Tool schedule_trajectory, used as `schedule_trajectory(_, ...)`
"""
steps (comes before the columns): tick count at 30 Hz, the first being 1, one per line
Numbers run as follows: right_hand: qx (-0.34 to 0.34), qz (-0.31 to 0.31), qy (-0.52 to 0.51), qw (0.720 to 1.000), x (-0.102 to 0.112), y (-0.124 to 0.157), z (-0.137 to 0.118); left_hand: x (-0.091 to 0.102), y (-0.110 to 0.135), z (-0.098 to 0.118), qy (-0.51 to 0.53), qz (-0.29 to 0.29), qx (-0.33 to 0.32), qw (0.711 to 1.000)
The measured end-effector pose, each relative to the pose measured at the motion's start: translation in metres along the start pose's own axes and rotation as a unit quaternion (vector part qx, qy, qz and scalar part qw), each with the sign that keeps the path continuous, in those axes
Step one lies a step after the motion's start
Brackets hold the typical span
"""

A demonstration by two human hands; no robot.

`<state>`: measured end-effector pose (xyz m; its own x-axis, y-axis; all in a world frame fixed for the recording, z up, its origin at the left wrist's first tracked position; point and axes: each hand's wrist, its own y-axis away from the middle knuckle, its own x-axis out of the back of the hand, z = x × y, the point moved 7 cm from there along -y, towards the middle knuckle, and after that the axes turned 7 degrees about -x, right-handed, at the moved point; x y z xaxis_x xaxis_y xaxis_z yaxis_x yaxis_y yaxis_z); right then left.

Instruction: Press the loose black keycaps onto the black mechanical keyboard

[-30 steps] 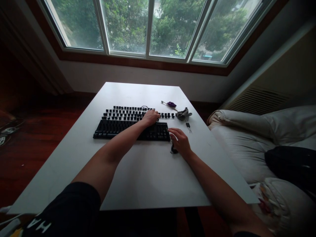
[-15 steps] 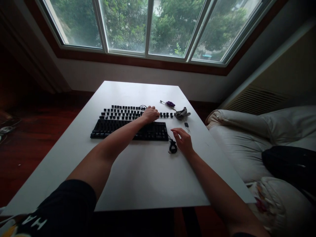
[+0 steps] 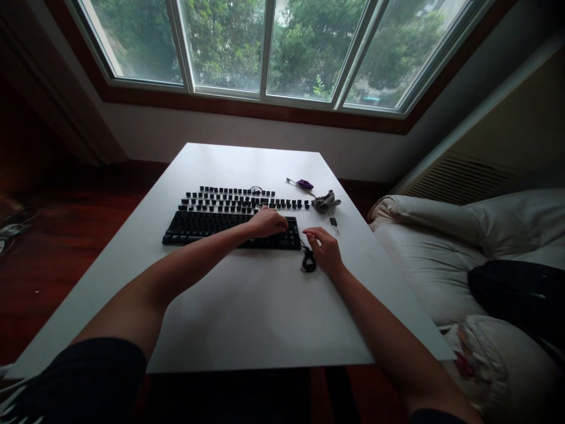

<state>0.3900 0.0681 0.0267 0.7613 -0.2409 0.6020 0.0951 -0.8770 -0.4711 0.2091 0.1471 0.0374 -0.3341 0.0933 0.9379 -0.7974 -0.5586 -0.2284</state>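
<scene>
A black keyboard (image 3: 198, 227) lies across the white table. My left hand (image 3: 268, 222) is over its right half, fingers curled and pressed together; whatever they hold, if anything, is too small or hidden. Behind the keyboard stand rows of loose black keycaps (image 3: 212, 203). My right hand (image 3: 324, 246) hovers or rests by the keyboard's right end, fingers loosely bent with nothing seen in them. Close to it is the keyboard's black coiled cable (image 3: 308, 260) with its plug.
A grey crumpled cloth (image 3: 325, 202), a purple-headed brush (image 3: 304, 184) and a small dark tool (image 3: 333, 222) lie on the table's right side. A thin wire piece (image 3: 256, 190) sits among the back keycaps. A pale sofa (image 3: 415, 235) stands right of the table (image 3: 247, 306).
My left hand has drawn back from the keycap rows to above the keyboard's right half, uncovering more keycaps. My right hand has barely moved.
</scene>
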Motion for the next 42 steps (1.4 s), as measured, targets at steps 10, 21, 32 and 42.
schedule_trajectory(10,0.008,-0.033,0.003,0.999,-0.009,0.002,0.001,-0.007,0.008,0.017,-0.045,0.042,0.035,0.998)
schedule_trajectory(21,-0.001,-0.077,0.023,0.997,-0.024,0.006,0.016,-0.002,0.006,0.035,-0.122,0.050,0.015,0.991)
schedule_trajectory(32,-0.002,-0.083,0.033,0.996,-0.026,0.005,0.016,-0.002,0.004,0.034,-0.104,0.042,0.037,0.993)
schedule_trajectory(42,-0.018,-0.085,0.036,0.996,-0.029,0.006,0.016,-0.013,0.000,0.002,0.034,-0.003,0.159,0.987)
